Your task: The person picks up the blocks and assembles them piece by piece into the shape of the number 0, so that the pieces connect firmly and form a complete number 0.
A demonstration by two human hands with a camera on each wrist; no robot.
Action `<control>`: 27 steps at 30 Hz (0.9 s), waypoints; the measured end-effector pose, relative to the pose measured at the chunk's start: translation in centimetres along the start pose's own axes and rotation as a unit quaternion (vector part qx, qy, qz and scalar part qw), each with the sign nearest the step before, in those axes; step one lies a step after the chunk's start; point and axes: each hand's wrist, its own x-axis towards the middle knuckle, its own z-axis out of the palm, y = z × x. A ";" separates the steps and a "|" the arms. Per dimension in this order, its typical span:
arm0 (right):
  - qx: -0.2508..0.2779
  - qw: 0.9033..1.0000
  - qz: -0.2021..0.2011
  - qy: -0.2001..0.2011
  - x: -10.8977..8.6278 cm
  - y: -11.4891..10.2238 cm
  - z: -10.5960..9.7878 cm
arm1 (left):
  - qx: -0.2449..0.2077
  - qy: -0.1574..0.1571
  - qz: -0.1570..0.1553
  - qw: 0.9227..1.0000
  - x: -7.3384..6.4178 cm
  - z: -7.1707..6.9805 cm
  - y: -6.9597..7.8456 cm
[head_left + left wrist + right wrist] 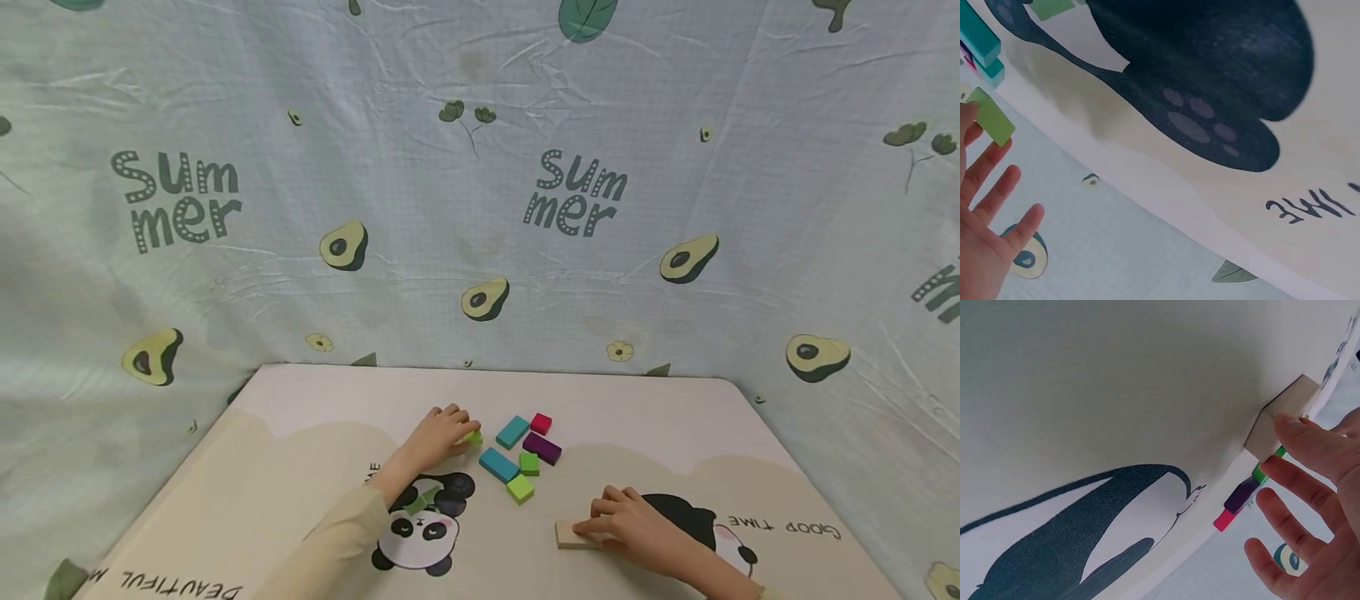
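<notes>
My left hand (438,437) pinches a light green block (995,119) between thumb and fingertips, at the left of a loose group of blocks. My right hand (637,529) holds a flat, pale wooden block (572,535) between thumb and fingers, down at the table, nearer the front. In the right wrist view the wooden block (1282,419) shows its long side; the other fingers are spread away from it. The group holds two teal blocks (498,464), a purple block (542,447), a red block (541,423), a green block (528,463) and a yellow-green block (520,488).
The table (300,467) has a printed cover with a panda (416,537) and lettering. Behind it hangs a pale curtain (420,192) printed with avocados and words, which also runs along both sides.
</notes>
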 end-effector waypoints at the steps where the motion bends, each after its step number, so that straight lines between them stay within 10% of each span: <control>1: 0.003 1.000 0.001 0.000 0.0 0.0 0.0 | 0.002 -0.011 -0.007 1.000 0.1 -1.0 0.6; 27: -0.005 1.000 -0.010 0.014 -0.1 0.2 0.1 | 0.047 -0.017 0.064 0.997 0.2 -3.7 7.4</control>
